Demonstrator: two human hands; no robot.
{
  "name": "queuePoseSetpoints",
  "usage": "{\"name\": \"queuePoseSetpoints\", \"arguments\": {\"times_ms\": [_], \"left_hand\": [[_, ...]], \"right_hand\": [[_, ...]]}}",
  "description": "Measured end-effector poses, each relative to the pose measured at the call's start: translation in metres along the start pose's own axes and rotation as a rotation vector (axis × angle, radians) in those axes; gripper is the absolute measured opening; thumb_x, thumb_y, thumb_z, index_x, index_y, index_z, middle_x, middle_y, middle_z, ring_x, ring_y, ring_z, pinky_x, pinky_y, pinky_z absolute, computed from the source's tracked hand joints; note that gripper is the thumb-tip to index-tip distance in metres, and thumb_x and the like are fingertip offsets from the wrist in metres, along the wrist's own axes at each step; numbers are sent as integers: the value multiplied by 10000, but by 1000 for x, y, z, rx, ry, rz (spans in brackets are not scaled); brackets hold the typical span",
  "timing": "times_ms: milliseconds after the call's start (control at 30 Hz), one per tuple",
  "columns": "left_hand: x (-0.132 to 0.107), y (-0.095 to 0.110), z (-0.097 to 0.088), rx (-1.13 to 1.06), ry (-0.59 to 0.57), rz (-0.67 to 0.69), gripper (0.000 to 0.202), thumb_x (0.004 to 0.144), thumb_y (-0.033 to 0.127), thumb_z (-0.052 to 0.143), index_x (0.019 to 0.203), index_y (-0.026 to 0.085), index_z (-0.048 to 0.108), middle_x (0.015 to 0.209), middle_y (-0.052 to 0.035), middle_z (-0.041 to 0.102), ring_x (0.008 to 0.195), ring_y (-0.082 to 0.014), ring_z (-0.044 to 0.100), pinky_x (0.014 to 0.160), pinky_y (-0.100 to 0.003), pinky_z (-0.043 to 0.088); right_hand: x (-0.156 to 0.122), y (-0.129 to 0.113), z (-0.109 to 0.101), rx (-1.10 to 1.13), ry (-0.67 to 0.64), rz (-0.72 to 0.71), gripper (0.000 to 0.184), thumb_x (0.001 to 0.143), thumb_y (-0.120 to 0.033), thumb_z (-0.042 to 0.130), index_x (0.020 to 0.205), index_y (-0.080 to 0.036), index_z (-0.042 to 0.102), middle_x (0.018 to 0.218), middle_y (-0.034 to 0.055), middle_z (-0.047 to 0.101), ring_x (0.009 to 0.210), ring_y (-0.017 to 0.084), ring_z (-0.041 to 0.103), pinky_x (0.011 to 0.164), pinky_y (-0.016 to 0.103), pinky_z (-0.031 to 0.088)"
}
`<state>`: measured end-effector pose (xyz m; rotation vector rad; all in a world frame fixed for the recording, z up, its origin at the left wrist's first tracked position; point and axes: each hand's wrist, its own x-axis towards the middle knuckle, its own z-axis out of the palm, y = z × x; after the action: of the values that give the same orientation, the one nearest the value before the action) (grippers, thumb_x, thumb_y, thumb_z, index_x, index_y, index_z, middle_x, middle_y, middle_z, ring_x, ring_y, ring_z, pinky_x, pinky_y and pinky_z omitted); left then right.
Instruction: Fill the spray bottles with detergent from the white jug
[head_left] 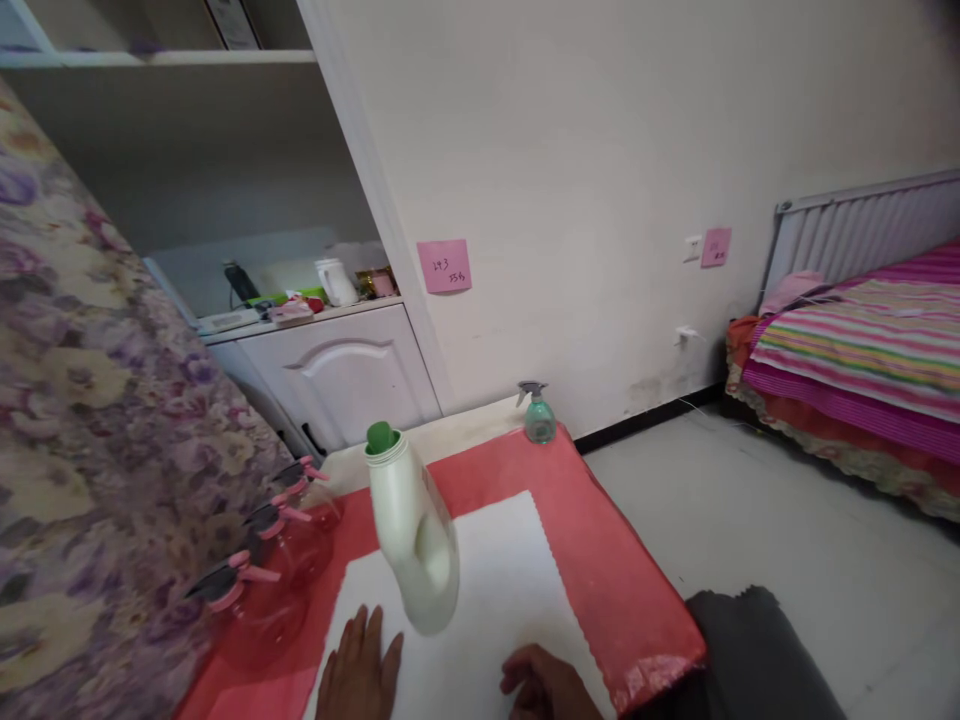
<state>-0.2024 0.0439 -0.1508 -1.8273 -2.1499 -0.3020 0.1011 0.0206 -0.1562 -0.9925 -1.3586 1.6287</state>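
Observation:
My left hand (361, 672) lies flat with its fingers stretched out on a white mat (510, 590), just left of a tall white jug with a green cap (415, 535). The jug stands on the mat, and my left hand does not touch it. My right hand (546, 685) rests at the near edge of the mat with its fingers curled in; nothing shows in them. The mat lies on a table with a red cloth (615, 560).
Three clear pink-trigger spray bottles (274, 555) stand along the table's left side by a flowered curtain (90, 400). A small teal spray bottle (538, 412) is at the far corner. Behind are a white cabinet (337, 365) and a wall; a bed (862, 350) stands to the right.

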Motion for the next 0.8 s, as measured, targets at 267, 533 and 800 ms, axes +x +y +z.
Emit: {"name": "queuePoseSetpoints", "arguments": {"times_ms": [267, 533, 800], "left_hand": [[-2, 1, -2, -7, 20, 15, 670, 920, 484, 257, 1359, 67, 545, 1480, -182, 494, 1385, -333, 425, 1126, -495, 327], [-4, 0, -2, -15, 39, 21, 640, 935, 476, 276, 1348, 73, 553, 1470, -191, 504, 1374, -344, 438, 1114, -511, 342], [0, -6, -5, -259, 53, 15, 584, 913, 472, 372, 1247, 63, 622, 1401, -233, 562, 1335, -373, 481, 1100, -569, 369]], "right_hand": [[-8, -16, -1, -149, -4, -56, 404, 627, -96, 577, 1014, -197, 628, 968, 41, 709, 693, 133, 611, 591, 228, 426], [-9, -14, -2, -134, -13, -52, 394, 641, -88, 582, 1016, -199, 628, 929, 32, 707, 681, 130, 609, 592, 228, 430], [-9, -17, 0, -61, -3, -111, 363, 654, -101, 568, 1000, -203, 608, 953, 38, 694, 648, 120, 606, 587, 242, 450]]}}
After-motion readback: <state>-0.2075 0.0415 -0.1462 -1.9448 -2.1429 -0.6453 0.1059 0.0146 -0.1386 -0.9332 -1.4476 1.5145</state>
